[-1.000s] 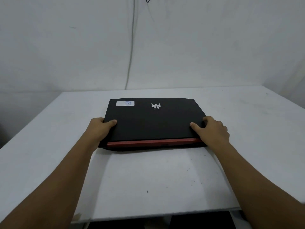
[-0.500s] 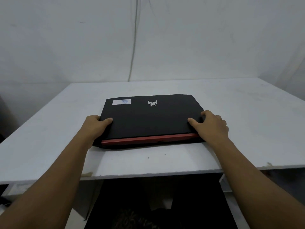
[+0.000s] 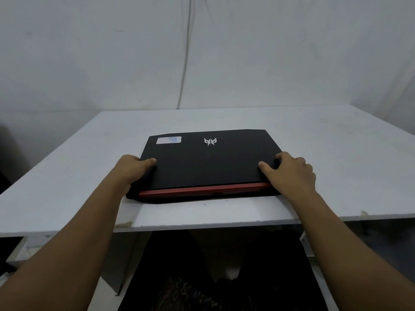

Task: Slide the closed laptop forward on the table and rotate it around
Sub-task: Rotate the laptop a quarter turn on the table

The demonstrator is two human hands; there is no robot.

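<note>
Our left hand (image 3: 132, 169) and right hand (image 3: 292, 173) clamp the laptop's (image 3: 208, 164) side edges at frame centre, near the table's (image 3: 336, 153) front; rotation looks not yet begun

The laptop (image 3: 208, 162) has a matt black lid, smooth and without glare, with a silvery metallic-looking emblem (image 3: 210, 141) and a glossy white paper-like sticker (image 3: 168, 140) at its 11 o'clock corner. Its near edge carries a red strip (image 3: 202, 191) with a slight sheen. The surface (image 3: 336, 158) is matt white board, lightly scuffed, chipped along its front edge.
</note>
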